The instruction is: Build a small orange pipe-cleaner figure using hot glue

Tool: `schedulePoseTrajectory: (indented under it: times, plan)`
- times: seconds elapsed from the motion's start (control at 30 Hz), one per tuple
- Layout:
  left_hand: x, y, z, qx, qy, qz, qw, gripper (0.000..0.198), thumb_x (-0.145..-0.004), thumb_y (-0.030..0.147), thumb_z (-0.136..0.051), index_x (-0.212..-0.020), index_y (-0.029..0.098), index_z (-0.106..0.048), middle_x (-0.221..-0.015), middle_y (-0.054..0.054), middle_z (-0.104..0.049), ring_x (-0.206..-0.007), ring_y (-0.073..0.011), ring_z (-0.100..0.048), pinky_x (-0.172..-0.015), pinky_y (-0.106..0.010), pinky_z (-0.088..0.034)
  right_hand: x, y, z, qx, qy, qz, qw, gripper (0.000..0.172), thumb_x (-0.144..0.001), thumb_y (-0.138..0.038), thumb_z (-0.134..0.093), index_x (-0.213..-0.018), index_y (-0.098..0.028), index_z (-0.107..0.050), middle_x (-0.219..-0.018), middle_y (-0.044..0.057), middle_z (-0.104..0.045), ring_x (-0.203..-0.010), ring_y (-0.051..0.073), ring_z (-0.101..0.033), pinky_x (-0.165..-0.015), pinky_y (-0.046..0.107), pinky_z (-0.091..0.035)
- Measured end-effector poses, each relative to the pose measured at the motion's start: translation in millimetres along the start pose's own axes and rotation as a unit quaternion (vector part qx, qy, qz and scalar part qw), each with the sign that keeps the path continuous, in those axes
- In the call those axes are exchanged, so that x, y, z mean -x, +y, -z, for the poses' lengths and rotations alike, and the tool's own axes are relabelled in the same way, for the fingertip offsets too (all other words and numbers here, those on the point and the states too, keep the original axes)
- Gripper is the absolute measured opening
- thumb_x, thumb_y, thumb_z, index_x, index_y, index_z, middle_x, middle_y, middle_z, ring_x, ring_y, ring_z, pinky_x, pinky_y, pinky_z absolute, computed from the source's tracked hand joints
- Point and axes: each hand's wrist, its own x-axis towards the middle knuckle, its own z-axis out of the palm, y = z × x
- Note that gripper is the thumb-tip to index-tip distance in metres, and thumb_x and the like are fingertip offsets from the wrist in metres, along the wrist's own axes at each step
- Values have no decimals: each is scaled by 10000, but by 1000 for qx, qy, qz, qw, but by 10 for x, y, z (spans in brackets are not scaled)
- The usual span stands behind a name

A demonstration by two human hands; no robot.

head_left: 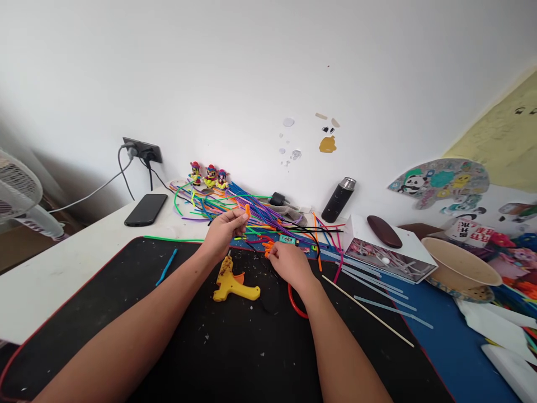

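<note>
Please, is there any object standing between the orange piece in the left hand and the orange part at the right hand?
Nothing visible stands between the orange piece pinched in the left hand and the orange part at the right hand. Coloured strips show through the gap, seemingly lying beyond it.

From my distant post, I see a plain white wall (235, 73), which rises behind the white surface (84, 252) and fills the upper part of my view. Some small pale patches (288, 122) and one mustard-yellow patch (328, 145) are on it. At the left, a black socket panel (142, 150) sits low against the wall, and a white fan (19, 184) stands at the edge; the brownish area (19, 246) below seems to be floor. At the right, I see a yellowish sheet (499, 123) and a grey panda decoration (440, 182). The light is soft, greyer toward the left.
</note>
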Motion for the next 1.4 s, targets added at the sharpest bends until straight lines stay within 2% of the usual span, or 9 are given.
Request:
schedulePoseTrajectory:
  times: [0.1, 0.2, 0.4, 0.57, 0.67, 0.9, 1.0, 1.17, 1.4]
  plan:
    - [-3, -17, 3, 1, -3, 2, 1000, 386, -610, 451, -949, -675, 182, -680, -607, -6, -582, -552, -119, -492, -521, -242, -363, -13, 25, -7, -78, 20, 1, 997, 133, -958, -272, -631, -857, -215, -697, -853, 32, -756, -785, 190, -671, -628, 282, -357]
    - [-10, -39, 12, 0, -14, 8, 1000, 392, -614, 459, -952, -671, 177, -685, -610, -8, -589, -562, -120, -504, -524, -239, -375, -35, 47, -24, -206, 32, 5, 978, 168, -960, -336, -629, -852, -212, -668, -776, 8, -717, -689, 163, -641, -608, 267, -403]
    - [15, -76, -12, 57, -67, 85, 992, 384, -615, 398, -976, -748, 146, -719, -692, -21, -665, -618, -122, -613, -563, -220, -465, -79, 28, -31, -498, 11, -15, 867, 295, -861, -481, -726, -882, -197, -651, -662, -28, -638, -495, 118, -547, -460, 236, -426]
    - [78, -91, -82, 120, -106, 136, 978, 347, -627, 291, -987, -776, 127, -721, -749, -42, -718, -671, -134, -687, -599, -203, -532, -75, -25, 11, -601, 38, -21, 798, 374, -772, -521, -817, -847, -186, -669, -612, -29, -625, -454, 100, -522, -404, 212, -396]
    - [103, -111, -109, 133, -125, 156, 971, 247, -708, 226, -936, -806, 119, -736, -781, -69, -752, -708, -145, -723, -635, -201, -570, -66, -54, 28, -627, 40, -25, 778, 370, -746, -501, -838, -822, -186, -661, -597, -33, -620, -440, 94, -516, -389, 205, -393]
    - [100, -129, -107, 134, -123, 161, 970, 90, -827, 142, -822, -816, 117, -737, -823, -94, -786, -745, -154, -762, -680, -200, -609, -79, -44, 12, -617, 43, -15, 786, 373, -778, -511, -814, -873, -185, -660, -613, -34, -631, -444, 94, -531, -386, 196, -402]
    - [94, -134, -99, 132, -124, 161, 970, 96, -825, 145, -827, -828, 116, -736, -844, -97, -791, -740, -153, -764, -662, -196, -606, -89, -29, -11, -582, 53, -8, 811, 373, -820, -528, -768, -927, -185, -666, -623, -33, -633, -443, 100, -534, -381, 201, -398]
    - [82, -166, -82, 121, -130, 157, 972, 146, -800, 181, -863, -830, 117, -734, -832, -85, -784, -723, -150, -756, -641, -195, -594, -57, -49, -25, -499, 88, 10, 862, 315, -895, -509, -687, -887, -196, -652, -618, -33, -621, -452, 103, -531, -405, 206, -398]
    - [82, -178, -87, 104, -129, 146, 975, 261, -718, 260, -934, -829, 122, -742, -803, -86, -773, -714, -159, -738, -623, -205, -570, -38, -89, -13, -511, 83, 1, 855, 303, -898, -503, -679, -855, -207, -631, -574, -49, -589, -439, 109, -523, -399, 206, -400]
